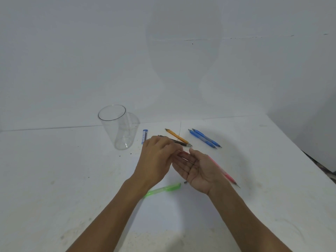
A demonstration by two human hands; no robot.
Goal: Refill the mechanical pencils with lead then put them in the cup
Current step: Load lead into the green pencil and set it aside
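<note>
Left hand [156, 160]: back up, fingers curled, tips meeting the right hand's fingers; I cannot tell whether it pinches anything.
Right hand [199, 171]: palm up, fingers relaxed and spread; thin dark leads [185, 158] lie across them.
Green pencil [164, 189]: on the worktop [54, 179] below the hands, long axis near-left to far-right, its left end hidden under the left forearm.
Small dark piece [185, 182]: just beside the green pencil's right end.
Pink pencil [224, 172]: partly behind the right hand, tip pointing near-right.
Orange pencil [177, 136] and black pencil [177, 142]: touching beyond the hands, tips near-right.
Two blue pencils [204, 138]: side by side, further right, tips near-right.
Lead case [145, 136]: blue, long axis near to far; its print is too small to read.
Cup [116, 128]: clear, upright, far left, with no pencils inside.
</note>
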